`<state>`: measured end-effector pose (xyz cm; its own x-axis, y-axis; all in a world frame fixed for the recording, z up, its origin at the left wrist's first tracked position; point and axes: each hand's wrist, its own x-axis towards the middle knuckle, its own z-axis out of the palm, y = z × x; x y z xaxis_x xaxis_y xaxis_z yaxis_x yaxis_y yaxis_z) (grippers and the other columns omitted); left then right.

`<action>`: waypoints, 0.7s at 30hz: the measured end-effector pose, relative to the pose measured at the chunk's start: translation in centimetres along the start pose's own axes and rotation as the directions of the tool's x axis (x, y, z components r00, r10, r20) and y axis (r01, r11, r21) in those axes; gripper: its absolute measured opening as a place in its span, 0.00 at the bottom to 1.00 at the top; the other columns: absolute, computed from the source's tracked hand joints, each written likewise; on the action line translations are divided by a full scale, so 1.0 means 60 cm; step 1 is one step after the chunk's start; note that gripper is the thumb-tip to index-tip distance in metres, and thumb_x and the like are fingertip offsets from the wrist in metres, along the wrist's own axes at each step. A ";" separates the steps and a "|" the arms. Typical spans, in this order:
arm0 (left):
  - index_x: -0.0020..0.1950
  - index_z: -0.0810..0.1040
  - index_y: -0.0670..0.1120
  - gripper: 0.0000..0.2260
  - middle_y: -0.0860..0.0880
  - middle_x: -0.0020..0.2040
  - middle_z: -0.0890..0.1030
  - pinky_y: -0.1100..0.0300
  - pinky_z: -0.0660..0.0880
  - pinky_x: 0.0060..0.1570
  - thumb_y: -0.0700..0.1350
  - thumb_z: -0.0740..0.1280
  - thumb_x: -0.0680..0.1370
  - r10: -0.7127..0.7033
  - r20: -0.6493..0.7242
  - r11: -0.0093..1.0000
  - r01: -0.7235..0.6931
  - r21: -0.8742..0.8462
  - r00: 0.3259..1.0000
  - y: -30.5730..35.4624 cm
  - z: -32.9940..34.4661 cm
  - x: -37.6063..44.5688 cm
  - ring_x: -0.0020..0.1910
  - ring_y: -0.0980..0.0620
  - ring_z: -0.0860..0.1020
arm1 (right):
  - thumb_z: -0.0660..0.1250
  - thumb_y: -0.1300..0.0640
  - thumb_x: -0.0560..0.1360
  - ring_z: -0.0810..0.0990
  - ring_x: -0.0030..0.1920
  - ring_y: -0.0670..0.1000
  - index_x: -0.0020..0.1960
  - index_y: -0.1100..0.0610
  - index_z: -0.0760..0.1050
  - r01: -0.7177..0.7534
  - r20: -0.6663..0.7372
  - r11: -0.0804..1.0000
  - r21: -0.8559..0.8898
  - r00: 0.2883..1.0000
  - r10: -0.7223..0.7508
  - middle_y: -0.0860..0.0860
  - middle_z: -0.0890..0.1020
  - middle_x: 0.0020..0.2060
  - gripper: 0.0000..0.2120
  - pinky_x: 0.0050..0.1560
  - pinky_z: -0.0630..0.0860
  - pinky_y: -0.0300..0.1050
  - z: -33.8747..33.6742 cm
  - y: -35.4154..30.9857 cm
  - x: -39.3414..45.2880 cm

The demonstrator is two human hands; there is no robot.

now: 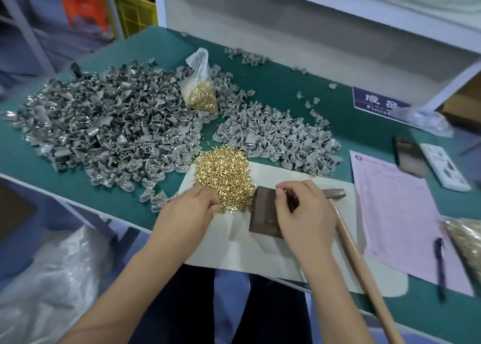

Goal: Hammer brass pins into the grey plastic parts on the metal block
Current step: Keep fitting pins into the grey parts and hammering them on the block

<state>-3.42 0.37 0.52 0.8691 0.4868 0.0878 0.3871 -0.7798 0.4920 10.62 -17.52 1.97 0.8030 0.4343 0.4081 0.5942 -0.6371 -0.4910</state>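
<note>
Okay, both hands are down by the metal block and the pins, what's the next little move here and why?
Probably seat the pin, then take up the hammer. The right hand pinches something small over the metal block, the left hand rests at the brass pin pile, and the hammer lies untouched beside the block.

Green table under grey parts, white mat, pink form, pen.

Green-topped workbench, white shelf unit behind, yellow crate beyond.
</note>
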 end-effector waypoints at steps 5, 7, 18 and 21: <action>0.54 0.71 0.54 0.05 0.58 0.52 0.69 0.55 0.68 0.43 0.51 0.57 0.84 0.031 0.028 0.997 -0.033 0.067 0.999 0.009 0.000 0.000 0.51 0.54 0.73 | 0.68 0.51 0.78 0.77 0.48 0.48 0.49 0.45 0.81 -0.008 0.012 1.000 0.009 1.000 0.008 0.42 0.79 0.45 0.03 0.44 0.75 0.48 0.000 -0.002 0.000; 0.51 0.69 0.55 0.04 0.59 0.50 0.68 0.53 0.71 0.42 0.47 0.59 0.84 0.055 -0.030 0.998 -0.056 -0.038 0.998 0.016 -0.007 0.003 0.45 0.55 0.74 | 0.68 0.50 0.78 0.78 0.48 0.46 0.50 0.44 0.81 -0.013 0.022 1.000 0.019 1.000 0.012 0.41 0.80 0.45 0.03 0.44 0.75 0.47 -0.002 -0.004 -0.001; 0.47 0.80 0.51 0.12 0.62 0.32 0.76 0.65 0.69 0.35 0.58 0.62 0.78 0.148 0.257 0.639 0.106 -0.762 0.955 0.143 -0.009 0.052 0.31 0.63 0.71 | 0.75 0.62 0.76 0.85 0.48 0.46 0.51 0.49 0.86 -0.193 0.200 0.693 0.695 0.977 0.072 0.44 0.87 0.44 0.09 0.51 0.77 0.36 -0.051 0.012 0.007; 0.48 0.82 0.48 0.13 0.57 0.31 0.69 0.64 0.61 0.29 0.56 0.63 0.81 0.132 0.336 0.579 0.202 -0.790 0.933 0.156 -0.007 0.068 0.31 0.56 0.64 | 0.74 0.63 0.76 0.85 0.46 0.44 0.50 0.48 0.86 -0.173 0.161 0.682 0.711 0.984 0.081 0.43 0.87 0.43 0.10 0.49 0.77 0.34 -0.057 0.023 0.011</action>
<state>3.62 -4.76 5.86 0.9650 0.2192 -0.1440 0.1569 -0.0426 0.9867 11.83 -20.26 4.21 0.8453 0.4785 0.2376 0.2998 -0.0567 -0.9523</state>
